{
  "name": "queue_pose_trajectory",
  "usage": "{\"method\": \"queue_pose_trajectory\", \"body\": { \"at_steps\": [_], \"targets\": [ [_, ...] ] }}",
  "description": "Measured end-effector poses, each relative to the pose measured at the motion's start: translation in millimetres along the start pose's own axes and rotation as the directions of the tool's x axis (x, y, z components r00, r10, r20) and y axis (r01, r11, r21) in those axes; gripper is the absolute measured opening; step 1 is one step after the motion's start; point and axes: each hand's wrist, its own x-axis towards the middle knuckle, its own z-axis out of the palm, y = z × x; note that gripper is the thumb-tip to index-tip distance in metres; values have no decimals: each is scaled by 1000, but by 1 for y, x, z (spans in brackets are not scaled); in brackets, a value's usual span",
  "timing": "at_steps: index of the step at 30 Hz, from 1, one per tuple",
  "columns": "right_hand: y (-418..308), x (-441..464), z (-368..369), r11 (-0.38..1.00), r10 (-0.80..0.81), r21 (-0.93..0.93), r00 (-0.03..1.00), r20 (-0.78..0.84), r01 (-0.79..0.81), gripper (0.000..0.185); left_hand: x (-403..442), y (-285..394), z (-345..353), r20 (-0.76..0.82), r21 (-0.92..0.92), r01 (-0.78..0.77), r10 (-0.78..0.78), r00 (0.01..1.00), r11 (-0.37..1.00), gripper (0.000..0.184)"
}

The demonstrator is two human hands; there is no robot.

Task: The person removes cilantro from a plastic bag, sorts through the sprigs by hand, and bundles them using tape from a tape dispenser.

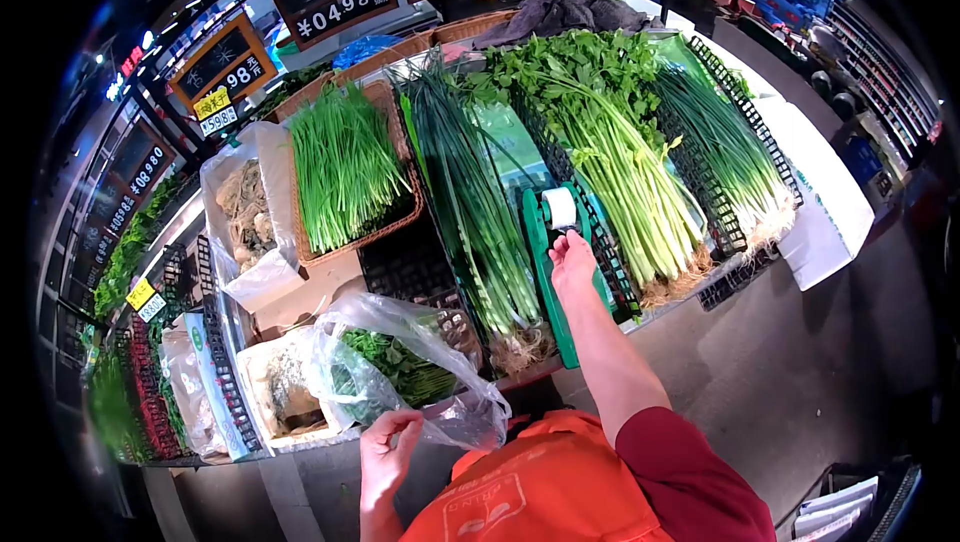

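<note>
Beside rooted stalks (470, 222), a clear bag (482, 412) of greens (400, 367) is pinched by the left hand (389, 450), while the right hand (572, 260), fingers curled, is poised at a tape roll (559, 208); whether tape is gripped cannot be told.

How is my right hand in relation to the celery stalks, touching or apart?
Apart. The head view shows a plain gap between the right hand and the celery stalks.
</note>
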Motion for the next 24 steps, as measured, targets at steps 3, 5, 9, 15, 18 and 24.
{"method": "queue_pose_trajectory", "body": {
  "at_steps": [3,5,9,15,18,24],
  "targets": [
    [-10,-18,-8,1000,26,-13,997,71,-26,5,0,1,6,10,22,28,-28,1000,999,11],
    [-19,-37,-15,999,44,-35,992,119,-40,3,0,3,10,22,11,53,-54,998,999,11],
    [-36,-75,-29,999,37,-29,986,160,-32,4,11,4,17,88,-31,51,-48,995,998,12],
    [-58,-156,-75,983,164,-98,980,117,-153,7,30,-4,25,305,52,-2,-14,952,999,15],
    [-66,-190,-113,965,244,-116,969,52,-236,7,37,-5,30,362,40,3,-17,932,999,15],
    [-68,-223,-159,922,365,-89,922,-130,-378,10,43,-5,32,429,20,46,-50,902,999,16]
  ]
}}
